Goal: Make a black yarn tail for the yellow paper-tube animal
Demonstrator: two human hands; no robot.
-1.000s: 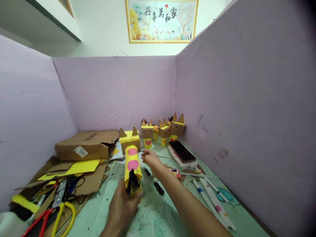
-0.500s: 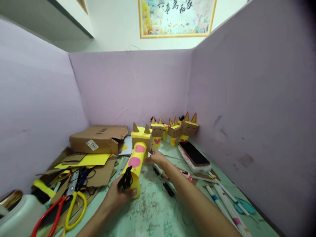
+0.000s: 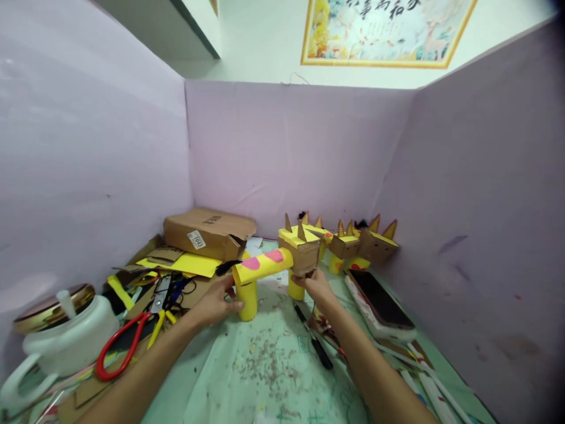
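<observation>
A handmade paper toy animal stands across the table, its tail end to the left and its head to the right. Its body and legs are yellow paper tubes with pink spots on the back. A black yarn tail hangs at the rear. The cardboard box head has a yellow top and pointed ears. My left hand is closed around the rear leg. Beneath the head, my right hand grips by the front leg; some of its fingertips are hidden.
Several similar toy animals stand at the back right. A phone lies on a white box, right. A black pen is near my right forearm. Left are a cardboard box, red-and-yellow-handled scissors, paper scraps and a white pot.
The toy animal has turned from facing away to lying side-on, head to the right. Both hands have moved with it. My view has swung left, showing more of the white pot.
</observation>
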